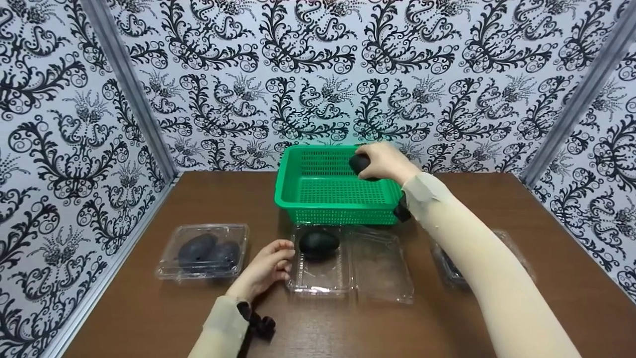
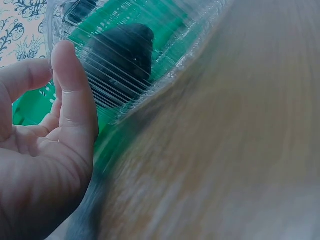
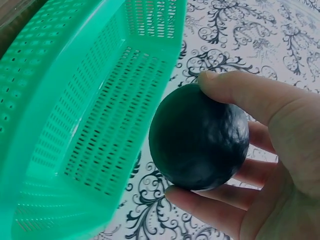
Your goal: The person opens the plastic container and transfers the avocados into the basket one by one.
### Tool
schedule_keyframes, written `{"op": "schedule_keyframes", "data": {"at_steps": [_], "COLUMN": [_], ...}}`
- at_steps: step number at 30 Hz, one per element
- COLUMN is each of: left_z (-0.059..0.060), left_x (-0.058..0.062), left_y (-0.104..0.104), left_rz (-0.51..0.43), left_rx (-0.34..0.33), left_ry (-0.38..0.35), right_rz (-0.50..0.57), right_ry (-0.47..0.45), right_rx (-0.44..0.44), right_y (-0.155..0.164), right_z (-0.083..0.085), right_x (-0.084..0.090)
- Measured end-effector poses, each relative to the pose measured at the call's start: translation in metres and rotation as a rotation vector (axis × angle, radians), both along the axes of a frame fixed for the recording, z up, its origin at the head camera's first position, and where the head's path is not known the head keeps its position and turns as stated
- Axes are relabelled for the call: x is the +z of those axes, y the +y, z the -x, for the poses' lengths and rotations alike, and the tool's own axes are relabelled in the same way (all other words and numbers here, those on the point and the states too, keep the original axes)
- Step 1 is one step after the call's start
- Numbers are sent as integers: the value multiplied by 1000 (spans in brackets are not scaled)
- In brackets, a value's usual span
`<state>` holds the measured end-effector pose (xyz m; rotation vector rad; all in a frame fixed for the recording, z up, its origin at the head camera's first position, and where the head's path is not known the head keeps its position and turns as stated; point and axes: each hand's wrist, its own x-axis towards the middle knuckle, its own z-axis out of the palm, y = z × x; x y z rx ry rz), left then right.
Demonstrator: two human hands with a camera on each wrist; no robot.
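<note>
In the head view my right hand [image 1: 385, 161] grips a dark avocado [image 1: 358, 163] above the right side of the green plastic basket [image 1: 343, 205]. The right wrist view shows thumb and fingers round this avocado [image 3: 199, 137], beside the basket's perforated wall [image 3: 50, 115]. My left hand [image 1: 268, 266] is at the left edge of an open clear plastic clamshell [image 1: 323, 286]. In the left wrist view, the thumb and index finger of the left hand [image 2: 50, 135] pinch the clamshell's rim. Another avocado [image 1: 319, 243] lies inside the clamshell, towards its back; its lid [image 1: 381, 266] is folded out flat to the right.
On the left of the brown table [image 1: 318, 328] stands a closed clear clamshell [image 1: 171, 266] with avocados inside. Another clear clamshell [image 1: 449, 271] on the right is partly hidden under my right forearm. A patterned wall [image 1: 318, 74] rises behind the basket.
</note>
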<state>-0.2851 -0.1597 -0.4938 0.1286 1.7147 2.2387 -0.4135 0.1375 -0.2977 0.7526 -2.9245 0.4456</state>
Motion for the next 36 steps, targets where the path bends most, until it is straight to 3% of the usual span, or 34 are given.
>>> {"op": "schedule_keyframes", "data": {"at_steps": [11, 36], "left_z": [2, 1], "left_x": [-1, -1], "left_y": [-2, -2], "left_rz": [8, 4], "left_rx": [2, -15], "left_ry": [7, 10], "right_rz": [53, 56], "right_ry": [-58, -101], "right_rx": [-48, -95], "right_y": [7, 21], "right_z": [9, 26], "right_x": [-8, -30]}}
